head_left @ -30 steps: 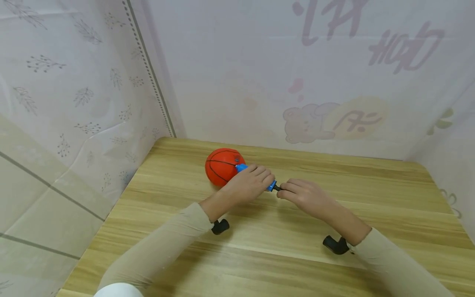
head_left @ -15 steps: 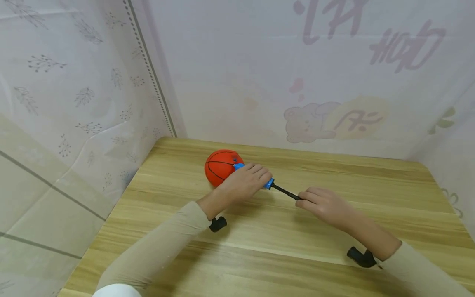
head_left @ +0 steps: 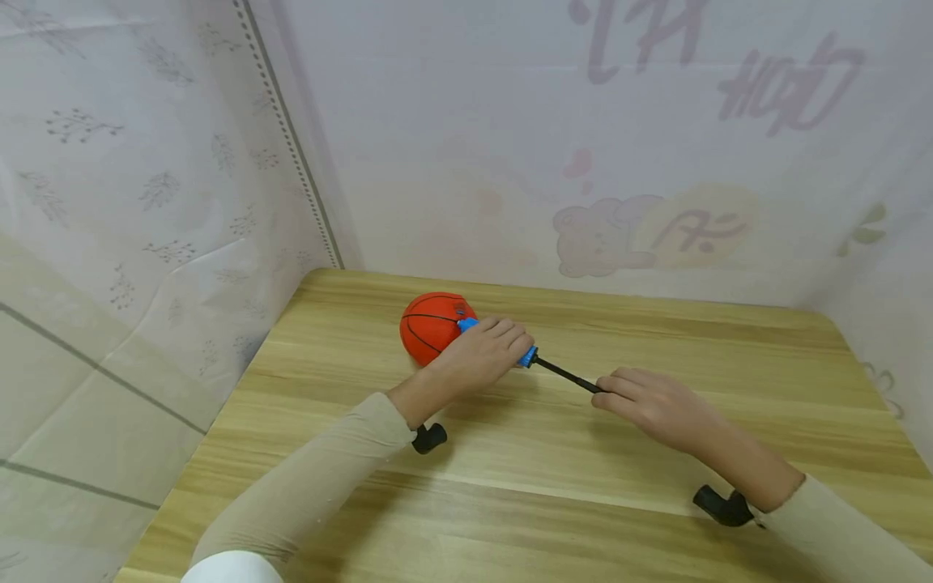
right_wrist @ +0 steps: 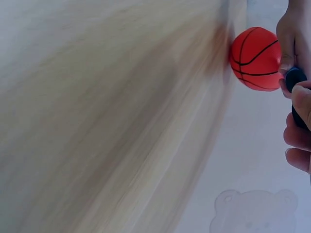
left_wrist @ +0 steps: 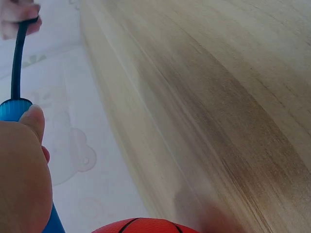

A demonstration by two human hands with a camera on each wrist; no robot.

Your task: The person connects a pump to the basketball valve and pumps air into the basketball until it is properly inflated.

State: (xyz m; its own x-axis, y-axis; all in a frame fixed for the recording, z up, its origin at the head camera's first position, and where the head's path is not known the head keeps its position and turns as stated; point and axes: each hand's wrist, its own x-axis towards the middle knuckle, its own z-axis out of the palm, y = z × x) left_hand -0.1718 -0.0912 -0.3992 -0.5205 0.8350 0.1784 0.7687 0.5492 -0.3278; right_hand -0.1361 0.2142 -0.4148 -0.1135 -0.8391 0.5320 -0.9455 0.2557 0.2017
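Blue pump (head_left: 528,356): holding it in left grip (head_left: 483,356) just beside red ball (head_left: 430,326) on wooden surface (head_left: 525,461), pinching far end of black rod (head_left: 564,373) in right grip (head_left: 650,402).

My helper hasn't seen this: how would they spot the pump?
On the wood-grain table, find the red ball. Beside it, the left hand grips the pump: the only blue thing there, with a black rod running to the right hand.
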